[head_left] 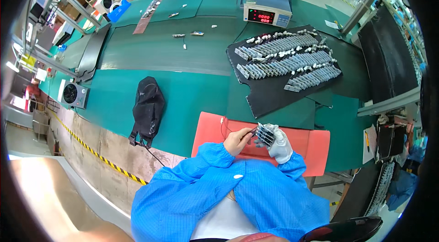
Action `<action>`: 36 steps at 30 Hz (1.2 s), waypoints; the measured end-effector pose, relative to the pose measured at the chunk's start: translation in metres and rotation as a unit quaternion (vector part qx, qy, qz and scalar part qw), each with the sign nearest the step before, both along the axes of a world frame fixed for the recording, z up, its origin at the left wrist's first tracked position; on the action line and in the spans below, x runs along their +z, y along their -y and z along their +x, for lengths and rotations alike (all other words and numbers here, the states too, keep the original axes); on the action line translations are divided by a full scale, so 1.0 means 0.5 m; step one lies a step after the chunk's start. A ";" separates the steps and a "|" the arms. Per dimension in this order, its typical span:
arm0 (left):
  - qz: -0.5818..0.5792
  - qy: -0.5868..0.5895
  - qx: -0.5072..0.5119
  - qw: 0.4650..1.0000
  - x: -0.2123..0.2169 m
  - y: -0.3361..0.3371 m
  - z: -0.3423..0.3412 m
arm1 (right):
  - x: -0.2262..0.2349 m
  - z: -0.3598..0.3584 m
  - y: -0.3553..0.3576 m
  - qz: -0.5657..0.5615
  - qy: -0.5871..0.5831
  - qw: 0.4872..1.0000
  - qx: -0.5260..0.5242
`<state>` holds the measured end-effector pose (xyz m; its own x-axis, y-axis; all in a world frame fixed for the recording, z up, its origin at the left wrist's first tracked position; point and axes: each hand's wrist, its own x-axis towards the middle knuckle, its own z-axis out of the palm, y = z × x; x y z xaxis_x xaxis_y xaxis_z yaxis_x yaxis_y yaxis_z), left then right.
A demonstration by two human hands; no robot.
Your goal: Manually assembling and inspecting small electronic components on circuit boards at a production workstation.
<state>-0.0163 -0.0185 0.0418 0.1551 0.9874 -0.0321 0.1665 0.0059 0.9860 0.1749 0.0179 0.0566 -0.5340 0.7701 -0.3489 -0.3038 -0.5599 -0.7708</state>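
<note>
My bare left hand (236,141) has its fingers closed at the left ends of a few thin, dark circuit boards (264,135). My right hand (280,145), in a white glove, grips the same boards from the right side, fanned apart like cards. Both hands are close together above a red foam mat (211,128) at the near edge of the bench. A thin wire runs over the mat beside my left hand. Exactly which board the left fingers pinch is hard to make out.
A black board (270,97) bearing rows of small circuit boards (286,63) lies beyond my right hand. Behind it stands a meter (266,4) with a red display. A black bag (148,107) and a small fan (73,93) are leftward. Opposite, a gloved person handles parts.
</note>
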 end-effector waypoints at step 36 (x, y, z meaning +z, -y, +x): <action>0.084 -0.071 -0.033 0.993 -0.057 -0.007 0.029 | -0.041 -0.042 0.014 -0.022 0.194 0.965 -0.175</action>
